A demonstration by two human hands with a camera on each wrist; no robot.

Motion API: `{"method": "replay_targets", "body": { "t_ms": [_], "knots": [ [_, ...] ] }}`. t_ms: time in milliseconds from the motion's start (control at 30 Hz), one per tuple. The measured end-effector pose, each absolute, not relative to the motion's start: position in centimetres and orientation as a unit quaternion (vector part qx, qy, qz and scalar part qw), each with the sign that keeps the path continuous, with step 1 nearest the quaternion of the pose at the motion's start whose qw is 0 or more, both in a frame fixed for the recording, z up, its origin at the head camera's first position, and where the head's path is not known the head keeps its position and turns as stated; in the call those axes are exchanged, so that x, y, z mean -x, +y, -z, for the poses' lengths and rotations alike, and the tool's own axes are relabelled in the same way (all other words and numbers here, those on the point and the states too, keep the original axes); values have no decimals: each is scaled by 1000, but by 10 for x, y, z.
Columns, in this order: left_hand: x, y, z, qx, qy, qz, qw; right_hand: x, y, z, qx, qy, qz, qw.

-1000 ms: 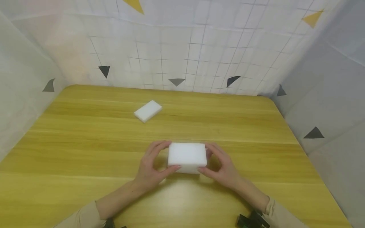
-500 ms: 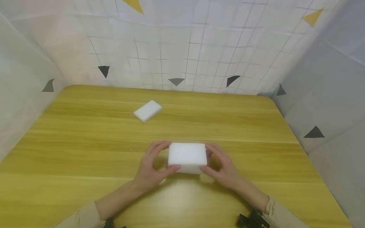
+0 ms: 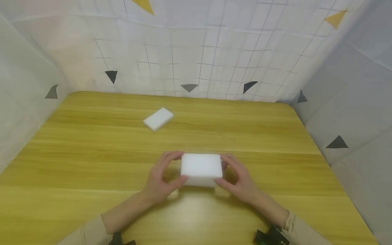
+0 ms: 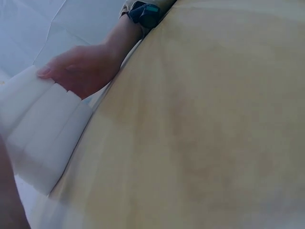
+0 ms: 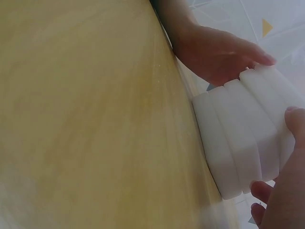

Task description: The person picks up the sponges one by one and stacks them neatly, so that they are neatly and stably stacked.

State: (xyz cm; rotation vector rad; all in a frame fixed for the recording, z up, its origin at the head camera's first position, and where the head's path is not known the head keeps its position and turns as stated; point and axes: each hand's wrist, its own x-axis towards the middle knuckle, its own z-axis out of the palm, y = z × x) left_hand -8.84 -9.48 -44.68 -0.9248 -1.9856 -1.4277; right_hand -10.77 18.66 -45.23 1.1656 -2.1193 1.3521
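A stack of several white sponges (image 3: 201,164) stands on the table in front of me, layers flush one over another in the head view. My left hand (image 3: 159,182) holds its left end, thumb at the front corner and fingers at the back corner. At the right end my right hand (image 3: 242,180) grips it the same way. The layers of the sponge stack (image 5: 238,129) show in the right wrist view, with the upper ones slightly offset. Farther back and to the left, a single white sponge (image 3: 158,119) lies flat and angled, apart from both hands.
The wooden table (image 3: 260,132) has rounded far corners. White cloth (image 3: 190,54) with grid lines and dark and yellow triangles hangs behind it and along both sides. Dark devices are strapped at the wrists, one (image 3: 271,236) near the right sleeve.
My left thumb has slid a little left along the stack's front face toward its corner. My right thumb has shifted slightly right. The stack and the lone sponge stay put.
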Motion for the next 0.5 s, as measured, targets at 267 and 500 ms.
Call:
{"method": "replay_targets", "body": {
  "t_ms": [267, 500],
  "knots": [
    [107, -110, 447, 295, -749, 537, 254, 108, 187, 453, -411, -753, -480, 186],
    [131, -125, 441, 196, -770, 519, 316, 107, 188, 451, -411, -753, -480, 184]
  ]
}}
